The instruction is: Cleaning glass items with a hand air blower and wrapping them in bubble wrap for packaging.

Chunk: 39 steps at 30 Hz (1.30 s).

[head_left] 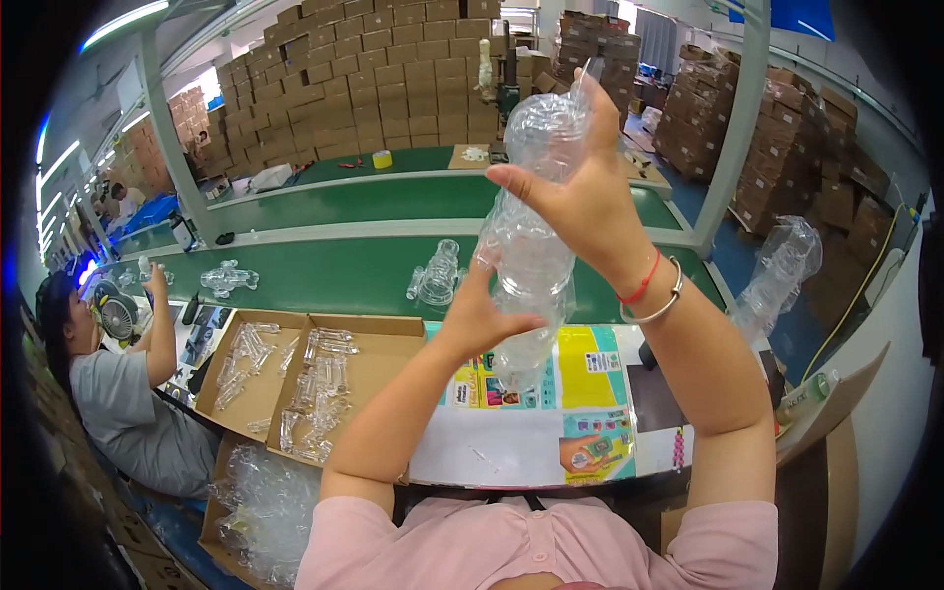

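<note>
Upright in front of me is a long, lumpy piece of clear plastic point(536, 241), which looks like nested moulded shells. My right hand point(590, 172) grips its upper part, thumb on the left side and fingers behind. Lower down, my left hand point(477, 320) is wrapped round its left side, with the fingers partly hidden behind it. Beneath the plastic lies a work surface covered with printed sheets point(590, 379) and a white sheet point(492, 444). On the green belt point(374, 270), just beyond my left hand, rests a smaller clear plastic shell point(440, 275).
Two shallow cardboard trays point(379, 359) at left hold clear plastic tubes point(320, 388). Below them is a box of clear plastic pieces point(265, 506). A co-worker point(138, 383) sits at left. More clear shells point(782, 270) stand at right. Stacked cartons point(364, 84) line the back.
</note>
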Each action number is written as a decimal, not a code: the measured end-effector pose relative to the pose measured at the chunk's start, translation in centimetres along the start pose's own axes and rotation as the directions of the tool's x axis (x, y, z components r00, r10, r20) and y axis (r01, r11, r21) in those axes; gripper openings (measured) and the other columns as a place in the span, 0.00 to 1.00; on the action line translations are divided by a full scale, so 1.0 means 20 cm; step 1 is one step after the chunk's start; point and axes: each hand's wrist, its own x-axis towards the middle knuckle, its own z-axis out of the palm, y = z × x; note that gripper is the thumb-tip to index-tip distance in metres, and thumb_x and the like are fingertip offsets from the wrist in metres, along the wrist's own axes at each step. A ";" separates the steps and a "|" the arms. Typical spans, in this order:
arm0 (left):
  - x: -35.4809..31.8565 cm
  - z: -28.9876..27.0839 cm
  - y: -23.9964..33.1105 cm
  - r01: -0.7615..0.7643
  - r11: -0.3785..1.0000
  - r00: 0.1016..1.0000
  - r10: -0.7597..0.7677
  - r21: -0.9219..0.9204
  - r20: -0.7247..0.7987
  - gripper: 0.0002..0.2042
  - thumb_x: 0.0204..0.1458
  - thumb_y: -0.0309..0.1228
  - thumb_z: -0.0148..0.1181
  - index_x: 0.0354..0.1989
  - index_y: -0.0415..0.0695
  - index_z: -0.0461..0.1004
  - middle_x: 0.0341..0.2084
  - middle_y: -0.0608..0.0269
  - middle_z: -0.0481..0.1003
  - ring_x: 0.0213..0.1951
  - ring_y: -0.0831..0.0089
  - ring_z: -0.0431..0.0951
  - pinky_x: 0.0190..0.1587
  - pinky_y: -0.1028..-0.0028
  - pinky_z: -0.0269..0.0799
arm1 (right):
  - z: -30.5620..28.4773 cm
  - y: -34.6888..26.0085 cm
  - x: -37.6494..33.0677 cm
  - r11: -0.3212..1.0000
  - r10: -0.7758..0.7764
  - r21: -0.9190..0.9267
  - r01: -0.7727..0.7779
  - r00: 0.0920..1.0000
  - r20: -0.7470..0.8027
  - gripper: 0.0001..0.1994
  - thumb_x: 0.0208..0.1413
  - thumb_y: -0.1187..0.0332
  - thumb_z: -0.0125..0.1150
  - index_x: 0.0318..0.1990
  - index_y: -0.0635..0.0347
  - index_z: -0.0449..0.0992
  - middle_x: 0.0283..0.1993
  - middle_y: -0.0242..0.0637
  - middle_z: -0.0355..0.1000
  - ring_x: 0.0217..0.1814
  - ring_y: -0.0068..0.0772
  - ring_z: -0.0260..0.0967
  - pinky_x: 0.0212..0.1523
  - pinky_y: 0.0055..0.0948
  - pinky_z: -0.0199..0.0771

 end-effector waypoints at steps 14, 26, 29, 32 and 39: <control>0.15 0.04 -0.07 0.178 0.978 0.931 -0.130 -0.112 0.340 0.51 0.23 0.34 0.76 0.58 0.40 0.48 0.50 0.56 0.64 0.53 0.64 0.65 0.55 0.68 0.59 | -0.21 -0.01 0.17 0.971 -0.233 -0.045 0.233 0.972 0.002 0.29 0.46 0.61 0.64 0.54 0.63 0.61 0.41 0.35 0.68 0.44 0.23 0.65 0.49 0.22 0.62; 0.21 0.00 -0.03 0.288 0.957 0.884 -0.254 -0.030 0.393 0.41 0.26 0.33 0.74 0.53 0.42 0.58 0.46 0.59 0.68 0.50 0.68 0.67 0.55 0.70 0.59 | -0.57 0.47 -0.26 0.993 0.115 -0.006 -0.117 0.984 -0.139 0.16 0.47 0.67 0.61 0.43 0.62 0.71 0.41 0.36 0.69 0.45 0.27 0.66 0.46 0.25 0.64; 0.21 -0.01 -0.04 0.231 0.972 0.896 -0.233 0.051 0.377 0.47 0.25 0.34 0.75 0.57 0.42 0.53 0.50 0.56 0.65 0.53 0.67 0.65 0.57 0.69 0.57 | -0.45 0.60 -0.70 0.938 0.343 0.049 -0.343 0.939 -0.002 0.13 0.47 0.69 0.58 0.42 0.61 0.72 0.41 0.35 0.69 0.45 0.27 0.66 0.46 0.23 0.63; 0.24 -0.03 -0.02 0.155 0.965 0.933 -0.073 -0.211 0.351 0.51 0.23 0.36 0.76 0.59 0.43 0.49 0.54 0.56 0.60 0.55 0.65 0.61 0.58 0.68 0.55 | -0.38 0.62 -1.01 0.937 0.350 -0.012 -0.350 0.936 0.050 0.12 0.49 0.69 0.57 0.42 0.62 0.72 0.40 0.36 0.68 0.45 0.29 0.65 0.47 0.23 0.63; 0.37 0.03 0.18 0.127 0.975 0.962 -0.076 -0.182 0.263 0.44 0.29 0.31 0.73 0.58 0.46 0.53 0.49 0.59 0.63 0.52 0.69 0.65 0.54 0.70 0.60 | -0.37 0.57 -1.03 0.818 0.530 0.268 -0.509 0.848 -0.008 0.14 0.57 0.65 0.48 0.44 0.66 0.71 0.48 0.38 0.67 0.49 0.26 0.65 0.49 0.24 0.62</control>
